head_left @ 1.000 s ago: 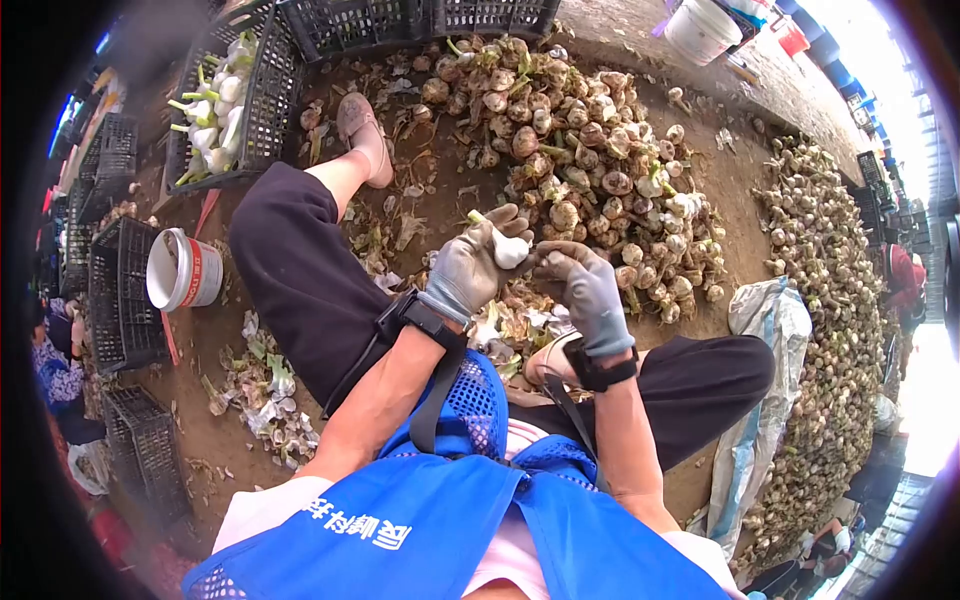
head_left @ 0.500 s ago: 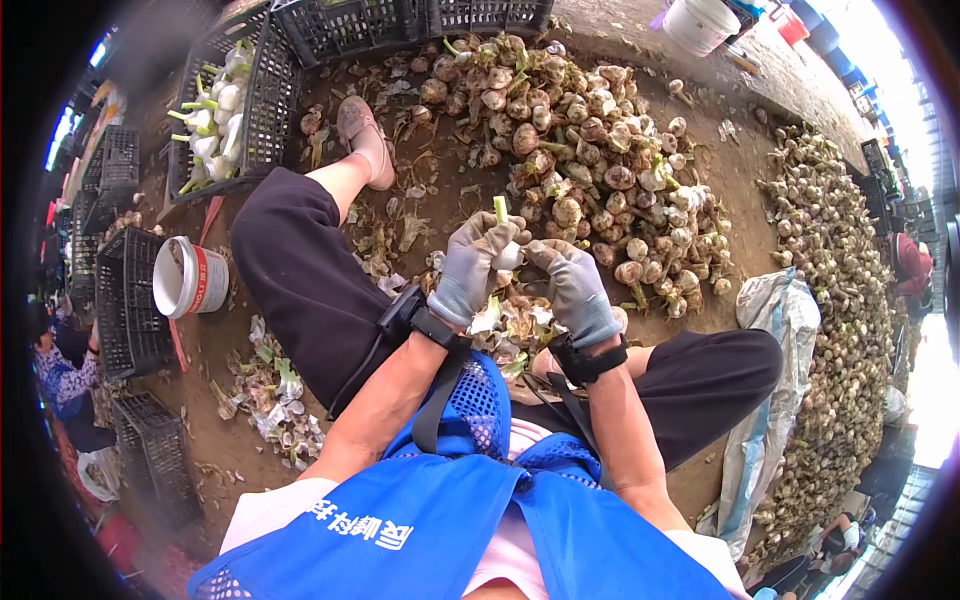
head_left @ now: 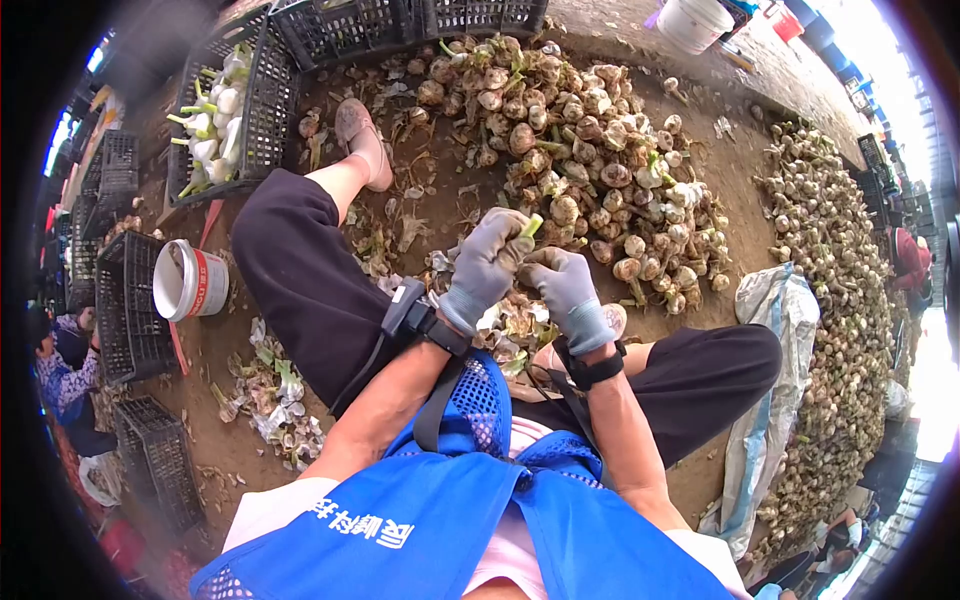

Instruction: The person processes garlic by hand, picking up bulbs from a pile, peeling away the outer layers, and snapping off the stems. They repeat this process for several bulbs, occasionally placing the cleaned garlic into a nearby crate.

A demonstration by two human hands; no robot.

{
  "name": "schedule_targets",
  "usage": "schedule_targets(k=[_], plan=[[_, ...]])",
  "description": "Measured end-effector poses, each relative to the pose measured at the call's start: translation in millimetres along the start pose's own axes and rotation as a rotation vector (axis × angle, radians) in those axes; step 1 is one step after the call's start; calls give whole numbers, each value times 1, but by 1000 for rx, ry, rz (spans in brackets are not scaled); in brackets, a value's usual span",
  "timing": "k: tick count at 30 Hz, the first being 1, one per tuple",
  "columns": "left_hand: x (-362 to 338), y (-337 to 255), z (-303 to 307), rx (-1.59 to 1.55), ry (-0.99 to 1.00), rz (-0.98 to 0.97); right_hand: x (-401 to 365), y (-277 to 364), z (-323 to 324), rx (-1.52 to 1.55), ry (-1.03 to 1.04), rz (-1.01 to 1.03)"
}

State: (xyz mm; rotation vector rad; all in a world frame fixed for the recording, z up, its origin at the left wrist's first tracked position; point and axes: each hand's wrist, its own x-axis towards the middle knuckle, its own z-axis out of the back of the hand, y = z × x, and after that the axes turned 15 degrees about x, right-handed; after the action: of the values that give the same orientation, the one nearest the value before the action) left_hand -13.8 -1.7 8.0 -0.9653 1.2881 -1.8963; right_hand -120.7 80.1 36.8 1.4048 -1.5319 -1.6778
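My left hand (head_left: 484, 262), in a grey work glove, is closed around a garlic bulb. The bulb's cut green stem (head_left: 533, 226) sticks out past the fingers towards the upper right, while the bulb is mostly hidden by the glove. Right beside it is my right hand (head_left: 562, 288), gloved too, with its fingers curled in at the left hand's fingertips. What those fingers pinch, if anything, is hidden. Under both hands lie loose garlic skins (head_left: 505, 330). Just beyond them spreads a heap of unpeeled garlic (head_left: 590, 150).
A black crate (head_left: 270, 120) holding cleaned white garlic (head_left: 222, 115) stands at upper left. Below it are a white bucket (head_left: 190, 280) and more black crates (head_left: 155, 460). At right lie a white sack (head_left: 765, 370) and a long garlic pile (head_left: 835, 330). Another person (head_left: 70, 375) sits at far left.
The left hand has rolled over, so the stem, upright before, now leans to the right and the pale bulb has gone out of sight. The right hand has shifted slightly down.
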Motion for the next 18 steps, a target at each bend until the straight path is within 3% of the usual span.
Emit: schedule_targets(k=[2,4,6,8,10,11,12,14,16,17,18], plan=[[0,-2,3,175,11,-202,4,-7,-1,194,-8,-64],[-4,-5,2,199,-12,-213,8,-16,0,153,-34,-6],[-8,-4,1,-315,132,283,10,-18,3,104,-34,56],[-5,4,-2,-791,34,422,9,-27,2,317,-62,-49],[-4,4,0,-961,-1,433,32,-92,35,-1068,168,486],[-2,11,2,-1045,-5,448,48,-134,52,-1388,260,413],[-2,12,5,-1048,-13,446,37,-101,32,-1521,565,266],[2,13,8,-1350,-83,582,28,-107,25,-1014,489,-98],[3,22,9,-1385,-173,685,11,-67,3,-1273,424,-256],[-1,28,9,-1034,-115,627,8,-49,1,-1153,295,-184],[-7,37,10,-676,-77,559,9,-46,7,-948,193,85]])
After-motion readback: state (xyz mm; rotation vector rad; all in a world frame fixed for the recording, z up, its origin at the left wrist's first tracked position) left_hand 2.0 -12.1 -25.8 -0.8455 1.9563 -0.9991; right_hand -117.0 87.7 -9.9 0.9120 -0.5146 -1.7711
